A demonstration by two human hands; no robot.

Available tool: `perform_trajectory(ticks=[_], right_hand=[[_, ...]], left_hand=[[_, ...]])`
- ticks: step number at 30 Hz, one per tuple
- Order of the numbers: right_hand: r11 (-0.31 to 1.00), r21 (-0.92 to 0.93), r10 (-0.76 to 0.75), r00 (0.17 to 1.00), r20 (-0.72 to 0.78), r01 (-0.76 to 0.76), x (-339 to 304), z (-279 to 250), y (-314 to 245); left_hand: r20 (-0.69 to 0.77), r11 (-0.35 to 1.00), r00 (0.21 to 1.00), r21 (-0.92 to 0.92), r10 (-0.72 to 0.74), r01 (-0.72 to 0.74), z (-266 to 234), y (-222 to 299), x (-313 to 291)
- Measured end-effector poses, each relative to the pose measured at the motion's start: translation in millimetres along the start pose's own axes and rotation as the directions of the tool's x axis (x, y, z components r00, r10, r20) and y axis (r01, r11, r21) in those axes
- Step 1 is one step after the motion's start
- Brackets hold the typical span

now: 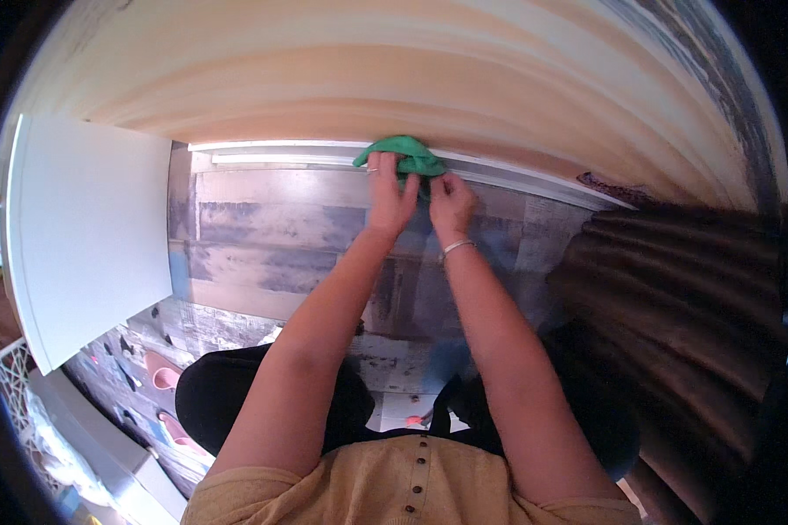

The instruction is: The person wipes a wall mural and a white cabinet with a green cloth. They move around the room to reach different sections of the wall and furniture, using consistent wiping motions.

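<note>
A crumpled green cloth (400, 147) rests on the white baseboard (280, 158) where the wall meets the floor. My left hand (390, 197), with a ring on one finger, presses its fingers into the cloth from the near side. Just right of it, my right hand (453, 206) pinches the cloth's lower right edge between thumb and fingers. A thin bracelet (457, 248) circles my right wrist. Part of the cloth hangs down between the two hands. Folds of the cloth hide some fingertips.
A white cabinet panel (92, 232) stands at the left. Brown curtain folds (674, 297) reach the floor on the right. The patterned wood-look floor (271, 219) spreads between them. Pink slippers (162, 372) lie at lower left, near a white lattice basket (13, 385). The striped wall (368, 74) rises ahead.
</note>
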State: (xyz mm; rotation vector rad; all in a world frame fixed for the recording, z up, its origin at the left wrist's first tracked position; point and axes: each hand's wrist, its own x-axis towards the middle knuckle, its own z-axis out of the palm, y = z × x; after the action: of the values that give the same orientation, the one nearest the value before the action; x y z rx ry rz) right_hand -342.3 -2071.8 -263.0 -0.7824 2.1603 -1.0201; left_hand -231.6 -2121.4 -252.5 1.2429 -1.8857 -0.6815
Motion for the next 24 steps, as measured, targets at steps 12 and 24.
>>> perform_trajectory(ticks=[12,24], right_hand=[[0.716,0.684,0.139,0.989,0.056,-0.139,1.3,52.7,-5.2],[0.435,0.876,0.296,0.952,0.078,-0.207,8.2,45.7,2.4]], left_hand=[[0.3,0.033,0.58,-0.869,-0.757,0.494,21.4,-10.8,7.5],[0.324,-0.008,0.69,-0.908,-0.647,0.419,43.3,-16.0,12.0]])
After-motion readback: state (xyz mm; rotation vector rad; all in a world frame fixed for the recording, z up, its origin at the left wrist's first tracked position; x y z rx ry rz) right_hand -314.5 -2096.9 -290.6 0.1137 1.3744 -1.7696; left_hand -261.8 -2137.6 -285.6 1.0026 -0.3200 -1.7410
